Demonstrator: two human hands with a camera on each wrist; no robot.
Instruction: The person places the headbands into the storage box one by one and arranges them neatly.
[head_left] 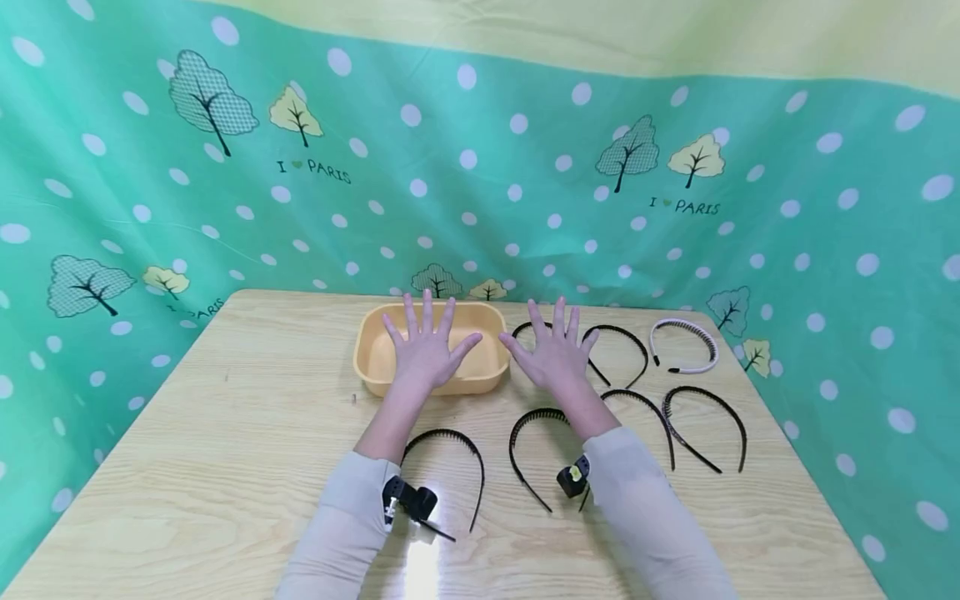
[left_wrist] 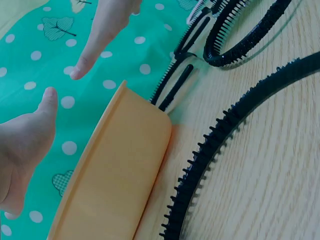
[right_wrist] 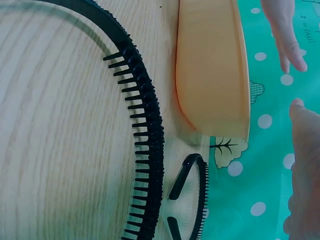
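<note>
My left hand [head_left: 426,354] is held up with fingers spread, overlapping the yellow-orange plastic basin [head_left: 472,386] in the head view. The right hand [head_left: 555,354], also spread and holding nothing, is raised just right of the basin. Both thumbs point toward each other with a gap between them. Under the left forearm lies a black toothed headband [head_left: 482,471]; another black headband [head_left: 513,442] lies beside the right wrist. Seen from the left wrist, the basin's side wall [left_wrist: 110,165] stands beyond a black headband [left_wrist: 200,155].
Several more headbands lie on the right of the wooden table [head_left: 225,450], among them a black one [head_left: 638,342], another black one [head_left: 723,402] and a white one [head_left: 712,346] at the back corner. A green dotted cloth [head_left: 465,242] hangs behind the table.
</note>
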